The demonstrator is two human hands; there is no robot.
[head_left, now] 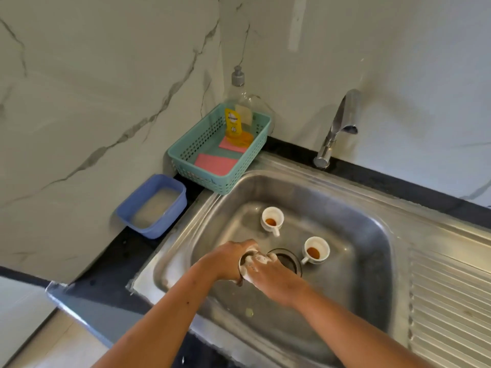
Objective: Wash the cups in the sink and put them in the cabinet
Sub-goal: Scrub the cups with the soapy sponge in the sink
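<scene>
Marble wall backs a black bench [127,251] with a steel sink [358,227]. At frame centre, beside the drain [291,262], the left hand [228,258] grips a soapy cup [243,266] tilted with its mouth to the right. The right hand [279,280] curls foamy fingers over its rim. 2 more stand upright: far cup [272,220], handle pointing down the frame, and right cup [316,252], handle pointing lower left.
</scene>
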